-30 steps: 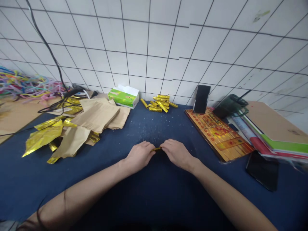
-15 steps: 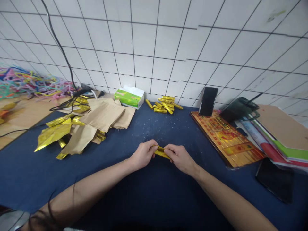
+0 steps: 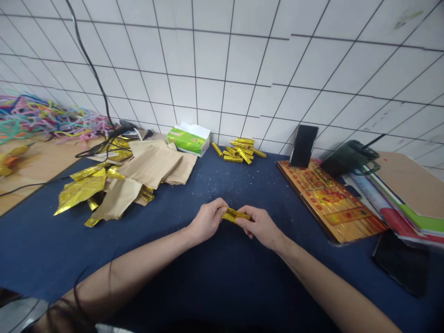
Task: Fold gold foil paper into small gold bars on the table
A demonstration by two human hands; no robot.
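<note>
Gold foil [image 3: 231, 215] sits centre-dial, pinched in the fingers of left hand [image 3: 207, 220] and right hand [image 3: 262, 227]. I judge it half-formed; rolls [image 3: 243, 151] at twelve o'clock look finished, sheets [image 3: 80, 190] at nine remain.

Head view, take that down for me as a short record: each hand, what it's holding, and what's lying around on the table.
Left hand: the left hand grips one end of a gold piece
Right hand: the right hand grips its other end
Surface: blue table
Near the wall: loose pile of gold rolls, green tissue pack
Left side: gold foil, brown paper
Right side: orange board, upright phone, tilted dark mug
</note>
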